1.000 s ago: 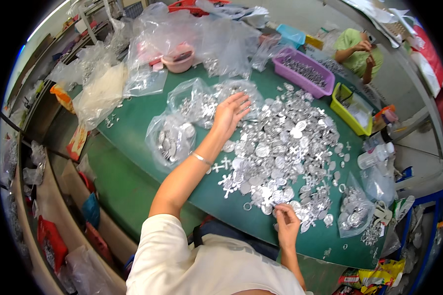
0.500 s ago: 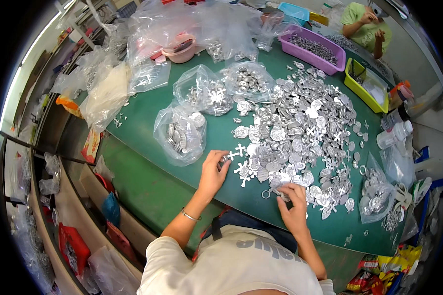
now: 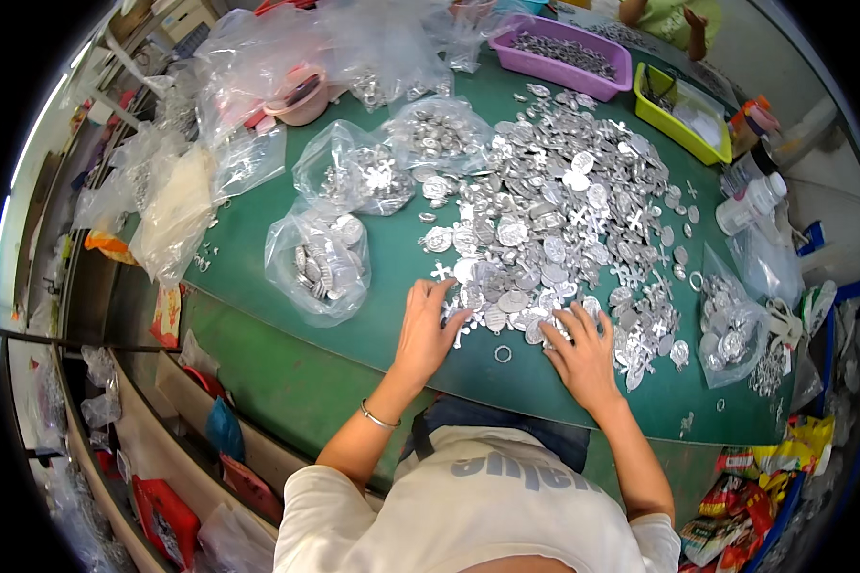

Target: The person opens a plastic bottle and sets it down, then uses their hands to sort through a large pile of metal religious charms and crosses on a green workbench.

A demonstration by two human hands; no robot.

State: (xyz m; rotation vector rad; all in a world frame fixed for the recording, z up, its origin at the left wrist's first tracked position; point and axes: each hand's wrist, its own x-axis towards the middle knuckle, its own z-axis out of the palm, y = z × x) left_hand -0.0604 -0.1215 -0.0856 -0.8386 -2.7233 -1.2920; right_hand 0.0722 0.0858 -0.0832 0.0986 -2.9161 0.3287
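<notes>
A broad heap of silver medals and small crosses (image 3: 554, 239) covers the middle of the green table (image 3: 401, 258). At the heap's near left edge, my left hand (image 3: 424, 329) rests with thumb and fingers apart, touching a few crosses; whatever lies under its fingers is partly hidden. My right hand (image 3: 585, 358) spreads its fingers over medals at the near edge of the heap. Between the two hands lies a single silver ring (image 3: 503, 354). Left of the heap sits a clear plastic bag of medals (image 3: 321, 269), with a bag of crosses (image 3: 373, 177) behind it.
Beyond the heap stand a purple basket (image 3: 624, 78) of small metal parts and a lime-green tray (image 3: 683, 136). At the right are a white bottle (image 3: 753, 205) and another bag of medals (image 3: 733, 339). A pink bowl (image 3: 301, 107) stands far left; another person's arm (image 3: 695, 36) shows far right.
My left hand has come down at the heap's edge, leaving a cross it was beside. My right hand has moved slightly right and forward, its fingers unfolding from a pinch. The view has shifted.
</notes>
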